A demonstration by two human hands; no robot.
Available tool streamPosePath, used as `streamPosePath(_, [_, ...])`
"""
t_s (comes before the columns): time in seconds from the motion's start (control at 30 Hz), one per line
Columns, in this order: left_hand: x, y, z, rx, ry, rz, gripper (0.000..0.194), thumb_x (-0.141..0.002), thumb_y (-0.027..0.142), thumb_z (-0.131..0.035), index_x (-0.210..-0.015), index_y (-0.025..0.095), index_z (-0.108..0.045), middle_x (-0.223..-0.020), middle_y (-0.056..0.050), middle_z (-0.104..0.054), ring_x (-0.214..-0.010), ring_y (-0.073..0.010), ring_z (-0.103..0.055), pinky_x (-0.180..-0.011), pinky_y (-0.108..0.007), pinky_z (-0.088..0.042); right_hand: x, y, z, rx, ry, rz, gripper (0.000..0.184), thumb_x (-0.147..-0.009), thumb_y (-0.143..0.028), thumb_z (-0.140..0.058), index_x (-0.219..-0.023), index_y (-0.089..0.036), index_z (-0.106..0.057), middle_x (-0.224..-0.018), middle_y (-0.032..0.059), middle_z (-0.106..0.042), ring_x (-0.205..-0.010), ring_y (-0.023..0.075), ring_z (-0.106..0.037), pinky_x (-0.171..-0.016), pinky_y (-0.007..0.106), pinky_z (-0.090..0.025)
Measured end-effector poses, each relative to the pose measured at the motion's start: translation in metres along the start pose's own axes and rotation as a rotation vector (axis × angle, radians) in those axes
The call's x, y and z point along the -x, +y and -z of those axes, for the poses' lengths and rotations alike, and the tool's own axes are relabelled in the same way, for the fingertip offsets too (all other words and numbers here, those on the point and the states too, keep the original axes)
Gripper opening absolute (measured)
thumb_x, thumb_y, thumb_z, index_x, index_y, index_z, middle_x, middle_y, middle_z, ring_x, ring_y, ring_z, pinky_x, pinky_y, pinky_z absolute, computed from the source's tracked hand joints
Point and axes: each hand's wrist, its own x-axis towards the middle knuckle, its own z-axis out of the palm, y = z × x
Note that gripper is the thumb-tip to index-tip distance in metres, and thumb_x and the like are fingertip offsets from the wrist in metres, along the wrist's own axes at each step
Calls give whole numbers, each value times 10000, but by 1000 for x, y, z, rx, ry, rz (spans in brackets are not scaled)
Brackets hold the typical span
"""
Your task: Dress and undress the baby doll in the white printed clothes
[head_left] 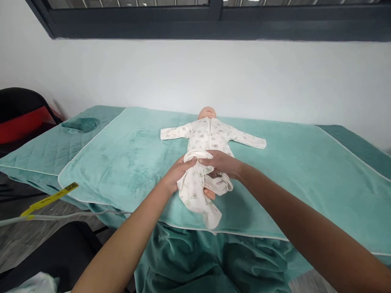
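Note:
A baby doll (207,112) lies on its back on the bed, its head toward the wall. It wears a white printed baby top (203,134) with both sleeves spread out sideways. At its waist my left hand (180,171) and my right hand (222,162) grip the gathered waistband of white printed baby pants (194,195), thumbs facing each other. One pant leg hangs down toward the near edge; the other is bunched to the right. A bare doll foot (209,193) shows between the legs. The rest of the doll's legs is hidden by cloth.
A teal bed (290,162) with a white-edged cover stands against the wall, with a face hole (81,125) at its left end. A pale cable (61,217) with a yellow tag (50,199) crosses at left. Black chairs (58,256) stand on the left side.

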Motion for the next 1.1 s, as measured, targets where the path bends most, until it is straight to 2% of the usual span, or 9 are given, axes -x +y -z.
streamPosePath(0.1, [-6,-7,-4,56,47,-35,577,-640,344,-865,-1127,138,-632,-957,-87,-733,-820,-232,-702,-779,-331,-549,1,0,2,115,-91,-59,350,-668,-402,-820,-782,-143,-614,-595,-32,-517,-510,73,-422,-478,214,-366])
streamPosePath(0.23, [-7,-7,-4,17,93,-53,554,-648,376,-857,-1105,139,-654,-949,-84,-738,-790,-207,-692,-759,-305,-535,0,2,0,101,13,-60,243,-673,-295,-777,-800,-139,-639,-695,19,-615,-605,120,-532,-553,239,-433])
streamPosePath(0.43, [4,7,4,-189,-114,165,534,-621,274,-882,-1091,104,-696,-951,-124,-741,-751,-213,-686,-710,-298,-512,0,5,-3,-214,189,-58,158,-664,-209,-671,-795,-165,-594,-652,10,-601,-569,142,-544,-519,260,-450])
streamPosePath(0.53, [3,6,3,-101,-97,86,489,-639,233,-868,-1078,112,-691,-969,-118,-740,-820,-220,-692,-768,-303,-523,-1,5,-3,-150,201,-43,221,-703,-265,-697,-890,-164,-635,-761,34,-660,-666,172,-599,-564,270,-480])
streamPosePath(0.63, [-2,-2,-2,43,-11,-58,482,-680,286,-843,-1097,121,-667,-992,-108,-735,-869,-220,-696,-828,-309,-527,-1,4,-4,-16,87,-7,335,-719,-342,-761,-984,-159,-668,-934,67,-705,-862,214,-647,-706,289,-518])
streamPosePath(0.73, [-3,-10,-7,110,51,-100,516,-679,330,-840,-1111,123,-648,-979,-96,-734,-848,-221,-702,-839,-321,-534,0,1,-5,77,-81,-19,410,-689,-333,-811,-1035,-157,-678,-1026,76,-707,-965,230,-648,-814,311,-519])
streamPosePath(0.83, [1,-13,-8,119,66,-72,528,-682,351,-834,-1119,120,-650,-909,-84,-739,-758,-204,-700,-776,-306,-540,1,2,-3,65,-100,-42,370,-671,-251,-803,-1005,-147,-682,-973,69,-711,-909,215,-655,-777,296,-524])
streamPosePath(0.97, [7,-9,-1,5,-23,58,508,-623,326,-873,-1032,79,-701,-821,-95,-737,-671,-175,-673,-673,-260,-516,1,9,2,-130,60,-20,187,-701,-238,-709,-849,-132,-666,-758,45,-671,-677,164,-615,-607,263,-502])
streamPosePath(1.1, [7,-6,2,-59,-108,121,472,-582,226,-885,-993,72,-711,-885,-132,-742,-786,-228,-695,-761,-308,-525,-1,14,3,-175,103,-6,172,-728,-260,-694,-853,-148,-655,-753,45,-668,-666,172,-614,-589,272,-501])
